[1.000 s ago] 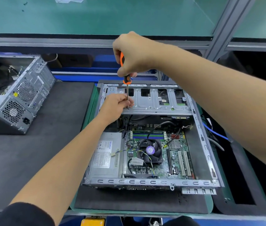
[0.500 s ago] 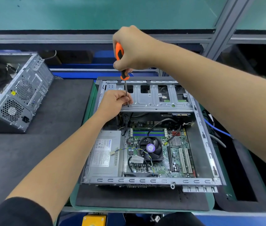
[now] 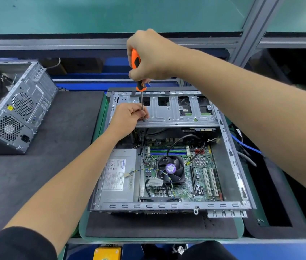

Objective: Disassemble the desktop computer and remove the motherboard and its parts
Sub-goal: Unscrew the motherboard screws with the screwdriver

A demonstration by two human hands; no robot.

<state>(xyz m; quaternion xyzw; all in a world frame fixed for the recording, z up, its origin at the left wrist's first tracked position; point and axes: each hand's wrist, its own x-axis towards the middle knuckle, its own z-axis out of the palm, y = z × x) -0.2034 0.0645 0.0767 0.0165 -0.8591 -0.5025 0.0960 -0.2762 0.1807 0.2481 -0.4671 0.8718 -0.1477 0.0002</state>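
Note:
An open desktop case (image 3: 229,151) lies on its side on a green mat. Inside are the green motherboard (image 3: 201,177), a black CPU fan (image 3: 170,168) and a silver power supply (image 3: 117,177). A metal drive cage (image 3: 176,111) spans the far end. My right hand (image 3: 148,55) grips the orange and black handle of a screwdriver (image 3: 139,76) held upright, its tip on the cage's left part. My left hand (image 3: 127,117) pinches the metal shaft near the tip and rests on the cage.
A second bare computer case (image 3: 15,113) stands at the left on the dark mat (image 3: 64,147). Blue and grey cables (image 3: 246,147) run along the case's right side. An aluminium frame post (image 3: 246,29) rises at the back right. A yellow object (image 3: 107,253) sits below the table edge.
The screwdriver and my right hand shifted slightly; the handle now stands a bit more upright. My left hand stays at the shaft on the cage.

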